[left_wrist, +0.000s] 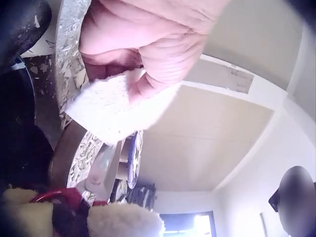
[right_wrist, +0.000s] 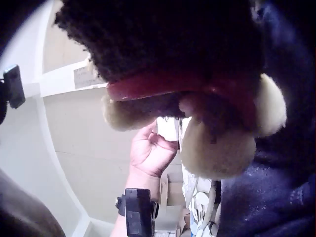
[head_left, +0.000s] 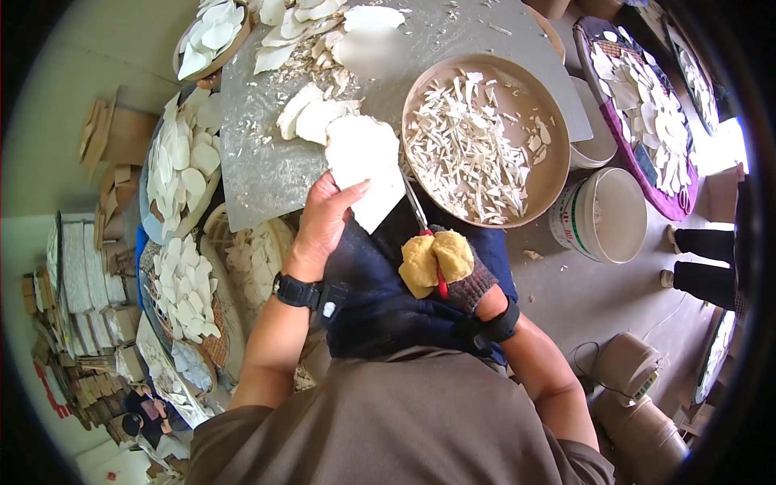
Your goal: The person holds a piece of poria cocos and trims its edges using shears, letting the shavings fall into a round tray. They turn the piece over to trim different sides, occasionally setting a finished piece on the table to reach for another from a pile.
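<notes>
My left hand (head_left: pixel 322 222) pinches a broad, flat white slice (head_left: pixel 365 162) between thumb and fingers, over the table's near edge. In the left wrist view the thumb lies across the slice (left_wrist: pixel 116 108). My right hand (head_left: pixel 475 284), in a dark knitted glove, grips scissors (head_left: pixel 417 206) with red handles. Thick yellow foam padding (head_left: pixel 453 255) wraps those handles; in the right wrist view the padding (right_wrist: pixel 219 150) and the red handle (right_wrist: pixel 148 88) show below the dark glove. The blades point up beside the slice's right edge.
A round shallow tray (head_left: pixel 558 174) of cut white strips (head_left: pixel 461 145) stands at the right of the metal table (head_left: pixel 255 182). More slices (head_left: pixel 311 113) lie on the table. Baskets of slices (head_left: pixel 182 166) stand at left, a white bucket (head_left: pixel 618 214) at right. Another person's legs (head_left: pixel 703 263) appear far right.
</notes>
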Tool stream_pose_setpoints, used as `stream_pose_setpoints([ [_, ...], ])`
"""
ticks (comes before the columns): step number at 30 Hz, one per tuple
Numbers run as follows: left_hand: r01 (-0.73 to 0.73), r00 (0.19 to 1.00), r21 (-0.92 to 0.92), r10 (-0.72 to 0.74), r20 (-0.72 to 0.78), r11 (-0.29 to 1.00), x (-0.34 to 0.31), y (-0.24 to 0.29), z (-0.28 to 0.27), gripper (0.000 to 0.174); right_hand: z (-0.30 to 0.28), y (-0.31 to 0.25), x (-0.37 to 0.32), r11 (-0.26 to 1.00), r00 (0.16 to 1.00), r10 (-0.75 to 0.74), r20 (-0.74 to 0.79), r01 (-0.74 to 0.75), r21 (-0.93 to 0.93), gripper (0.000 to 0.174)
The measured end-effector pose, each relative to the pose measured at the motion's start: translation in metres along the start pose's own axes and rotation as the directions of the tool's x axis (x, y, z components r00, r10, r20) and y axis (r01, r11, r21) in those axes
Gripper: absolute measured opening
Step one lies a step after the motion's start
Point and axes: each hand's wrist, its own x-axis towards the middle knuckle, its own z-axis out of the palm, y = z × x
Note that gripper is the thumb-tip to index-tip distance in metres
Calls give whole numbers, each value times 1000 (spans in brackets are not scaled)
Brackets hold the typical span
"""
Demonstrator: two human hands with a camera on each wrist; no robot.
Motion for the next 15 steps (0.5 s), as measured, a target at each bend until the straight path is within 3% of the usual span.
stream_pose_setpoints([
  [1,-70,997,86,69,24,994,0,4,-1,28,0,0,-2,776,972,231,37,-207,596,23],
  [2,-142,989,169,135,52,975,0,10,-1,24,1,-1,-5,206,901,383,205,-299,932,21],
  [3,-213,977,249,197,86,945,2,14,-2,20,1,-2,-9,-456,816,387,429,-235,858,21],
  [4,-413,910,320,367,195,853,9,11,-9,15,-3,-4,-14,-418,814,377,443,-277,865,20],
  [5,-557,819,591,503,275,584,13,12,-10,14,-4,-7,-15,15,850,381,364,-400,917,21],
  [6,-587,782,637,555,285,500,16,12,-9,15,-6,-11,-15,447,890,350,293,-433,783,22],
  [7,-611,739,676,602,302,412,18,12,-7,16,-11,-17,-15,788,926,290,242,-374,488,24],
  [9,-613,732,693,603,317,379,21,9,-7,16,-17,-29,-10,388,863,370,344,-480,787,25],
  [10,-611,730,704,602,322,364,21,8,-7,16,-15,-27,-13,294,835,426,349,-493,819,25],
  [15,-630,700,723,611,371,283,23,6,1,14,-8,-17,-23,273,868,425,257,-393,878,22],
])
